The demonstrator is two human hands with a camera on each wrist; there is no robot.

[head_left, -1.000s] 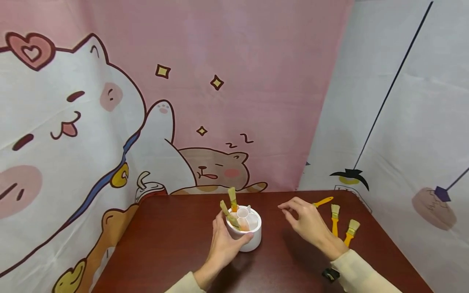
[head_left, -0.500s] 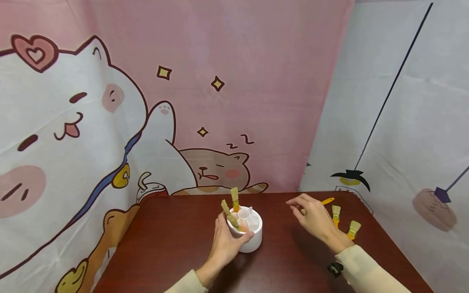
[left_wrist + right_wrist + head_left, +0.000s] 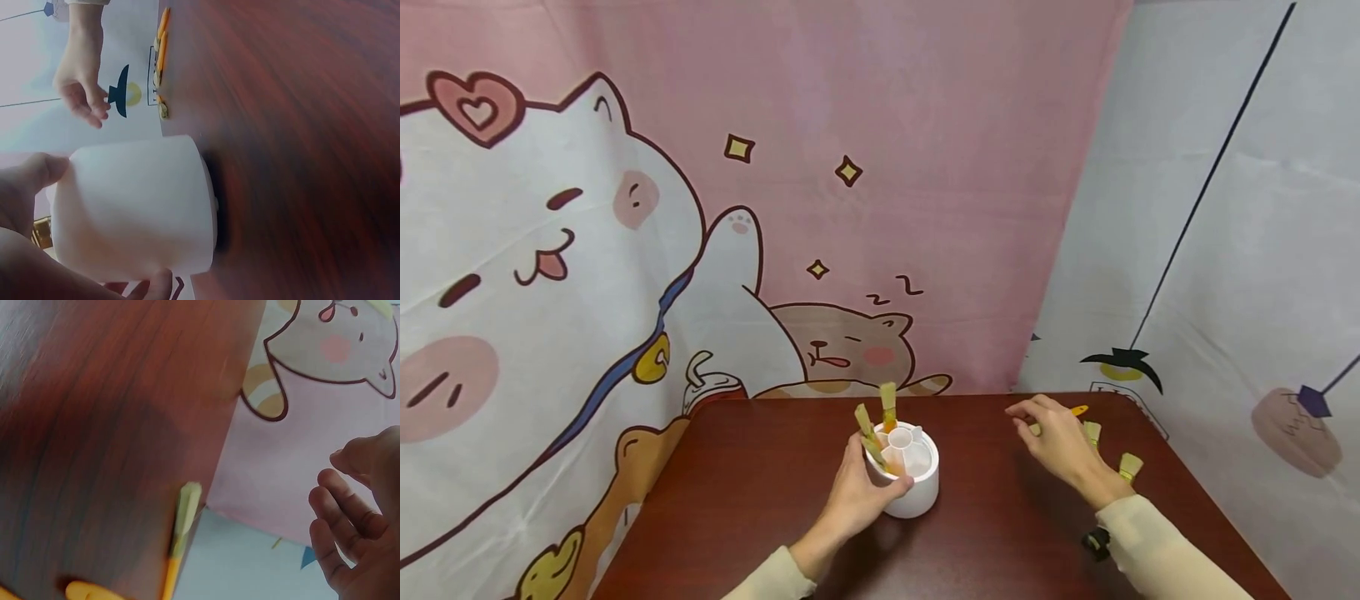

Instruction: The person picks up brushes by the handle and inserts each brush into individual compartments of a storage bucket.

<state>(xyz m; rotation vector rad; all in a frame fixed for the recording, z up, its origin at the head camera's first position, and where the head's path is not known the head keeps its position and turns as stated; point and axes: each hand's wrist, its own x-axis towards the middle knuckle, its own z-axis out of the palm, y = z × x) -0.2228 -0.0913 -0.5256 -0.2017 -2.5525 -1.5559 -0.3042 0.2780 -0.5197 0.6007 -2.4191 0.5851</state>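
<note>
My left hand [image 3: 856,493] grips the side of a white round holder [image 3: 919,497] whose top is divided into compartments. Paintbrushes stand in it bristles up: one brush [image 3: 889,402] upright at the back, others leaning at the left rim. In the left wrist view the holder's smooth wall [image 3: 134,206] fills much of the picture, with the thumb at its upper edge. My right hand [image 3: 1060,446] hangs in the air over the table's right side, fingers loosely bent and holding nothing. Below it lies a yellow-handled paintbrush [image 3: 185,519], partly hidden by the hand in the head view.
Two more paintbrushes lie at the right, one brush [image 3: 1130,467] nearer the table's right edge and another brush [image 3: 1093,433] behind the right hand. The dark red table [image 3: 760,475] meets a printed cloth backdrop [image 3: 970,208] at its far edge.
My right hand has moved right, away from the holder, and now covers more of the brushes lying there. The left hand keeps its grip on the holder.
</note>
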